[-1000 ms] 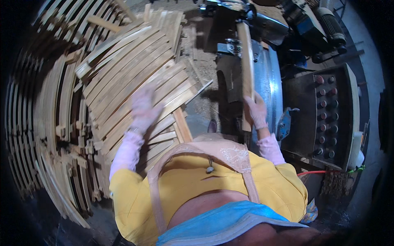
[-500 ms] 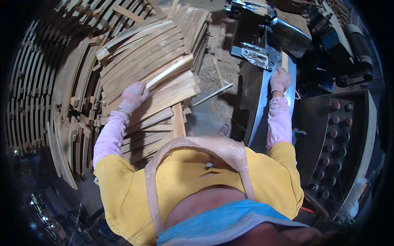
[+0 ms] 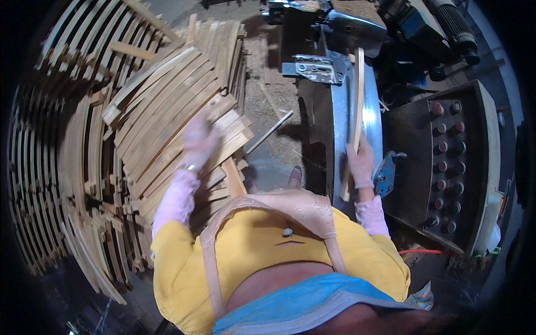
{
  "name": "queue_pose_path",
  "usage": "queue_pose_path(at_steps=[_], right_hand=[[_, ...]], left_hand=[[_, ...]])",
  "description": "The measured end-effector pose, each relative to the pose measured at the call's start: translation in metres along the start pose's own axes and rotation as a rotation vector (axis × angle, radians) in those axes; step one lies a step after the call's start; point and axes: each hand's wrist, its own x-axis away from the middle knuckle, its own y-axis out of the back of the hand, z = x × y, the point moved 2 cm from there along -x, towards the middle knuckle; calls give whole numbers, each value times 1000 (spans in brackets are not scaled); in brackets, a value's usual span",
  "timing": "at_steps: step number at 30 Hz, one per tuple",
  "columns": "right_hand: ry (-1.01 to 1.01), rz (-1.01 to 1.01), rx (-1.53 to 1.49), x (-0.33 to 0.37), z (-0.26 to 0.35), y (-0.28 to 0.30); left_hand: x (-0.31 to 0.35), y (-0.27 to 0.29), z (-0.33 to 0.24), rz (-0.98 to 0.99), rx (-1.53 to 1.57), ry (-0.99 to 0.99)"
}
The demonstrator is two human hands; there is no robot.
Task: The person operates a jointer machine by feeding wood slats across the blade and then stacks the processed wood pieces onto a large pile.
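My right hand (image 3: 362, 163), in a pale glove, is closed around the near part of a narrow, slightly curved wooden slat (image 3: 359, 100). That slat lies lengthwise along the shiny metal bed (image 3: 373, 117) of a woodworking machine, its far end close to the machine head (image 3: 357, 32). On the left, my gloved left hand (image 3: 201, 140) is over a stack of curved wooden slats (image 3: 167, 106). It is smeared by motion, so its fingers and whether it grips a slat cannot be made out.
A metal guide block (image 3: 312, 70) sits left of the bed. A control panel (image 3: 446, 156) with several round buttons stands at the right, beside a blue clamp-like part (image 3: 385, 173). More slat piles (image 3: 36, 167) fill the far left. A thin stick (image 3: 270, 132) lies on the sawdust-strewn floor.
My right hand has come back toward me along the bed, and a long slat now shows in it. My left hand has shifted over the stack. The whole view has turned somewhat.
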Motion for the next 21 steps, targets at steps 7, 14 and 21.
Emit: queue_pose_path(at_steps=[7,14,21], right_hand=[[408,-397,683,-66,-43,-31],[264,-129,258,-237,49,-63],[390,698,-946,-41,173,-131]], left_hand=[[54,39,94,73,-521,116],[-8,28,25,-88,-17,228],[-45,-60,-112,39,146,-316]])
